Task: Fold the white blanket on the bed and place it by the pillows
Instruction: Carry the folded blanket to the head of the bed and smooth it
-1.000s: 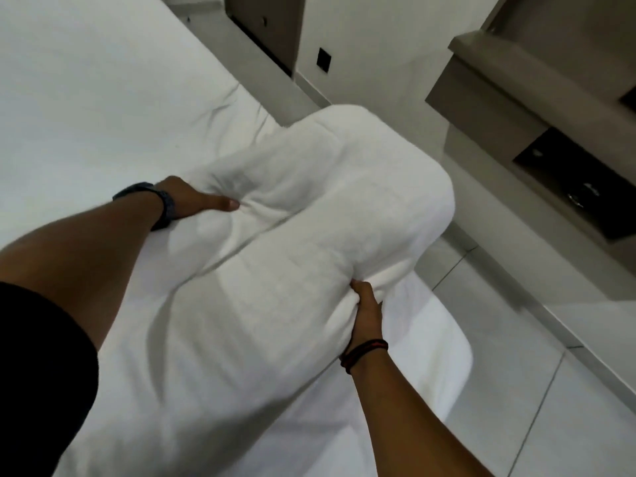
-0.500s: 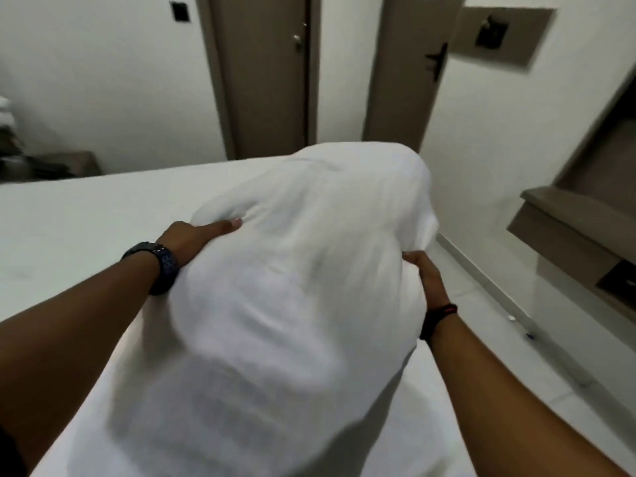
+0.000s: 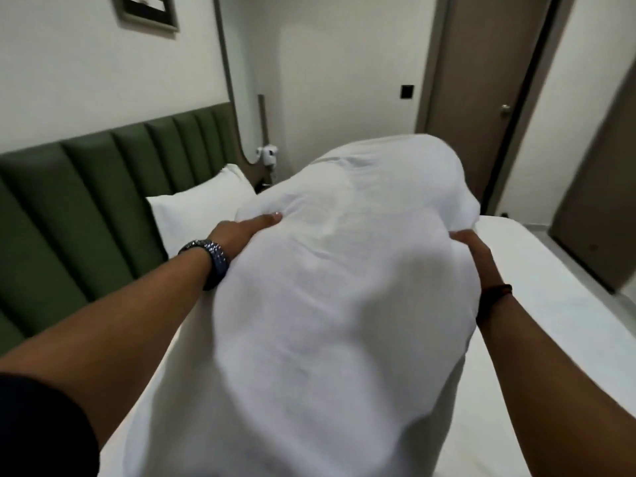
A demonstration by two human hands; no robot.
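Observation:
The folded white blanket (image 3: 344, 287) is a thick bundle held up in front of me, above the bed (image 3: 537, 304). My left hand (image 3: 244, 232) grips its left side, thumb on top and fingers hidden under the cloth. My right hand (image 3: 471, 249) clasps its right side, fingers tucked beneath. A white pillow (image 3: 196, 208) leans against the green headboard (image 3: 86, 194) just past my left hand. The bundle hides most of the mattress below it.
A bedside stand with a small white device (image 3: 266, 154) sits beyond the pillow. A brown door (image 3: 488, 74) stands at the back right, a second dark panel (image 3: 599, 187) at far right. The bed's right edge borders the floor (image 3: 585, 266).
I have turned left with the lifted bundle: earlier it lay at the bed's foot, then faced the doors; now the headboard and pillow are ahead. Both hands keep their hold.

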